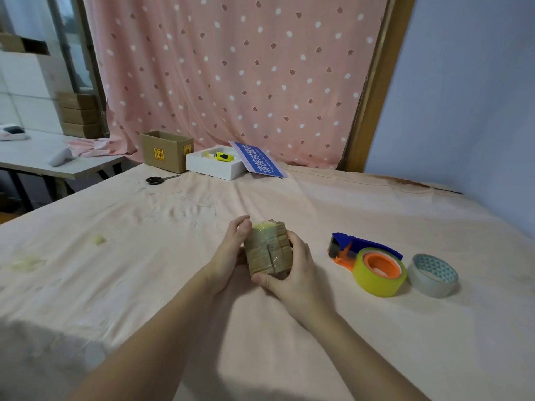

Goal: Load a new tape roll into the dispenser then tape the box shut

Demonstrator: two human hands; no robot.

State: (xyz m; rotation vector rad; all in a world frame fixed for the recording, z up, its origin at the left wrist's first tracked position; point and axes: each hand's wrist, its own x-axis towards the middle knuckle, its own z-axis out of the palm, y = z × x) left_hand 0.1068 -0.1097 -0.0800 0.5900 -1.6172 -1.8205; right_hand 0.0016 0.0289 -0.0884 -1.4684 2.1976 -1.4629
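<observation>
On the far left of the tabletop [86,227], under its pale pink cloth, black scissors [157,180] lie flat, handles to the left and blades pointing right. Behind them stands an open brown carton [166,151], with a white tray [215,166] just beside it holding a yellow item [223,156] I cannot identify. A blue sign [260,160] leans against the tray's right edge.

At centre, my left hand [231,250] cups the left side of the small box [267,248], fingers curled at its upper left corner. The box is held just above the cloth, wrapped in clear tape, its long axis near vertical and leaning slightly left; the yellowish top face is turned up and away from me. My right hand [292,273] grasps the box from the right, thumb pressed across its lower front edge, fingers wrapped behind. Both hands are closed on the box.

To the right, near the box but apart from it, the tape dispenser [359,250] lies on its side on the cloth, blue body and orange hub, cutter end pointing left, long axis running left to right. A yellow tape roll [379,280] sits on its hub, opening facing up. Just beside it on the right, a second tape roll [434,276], clear, with a patterned core, lies flat, apparently touching the yellow one.
</observation>
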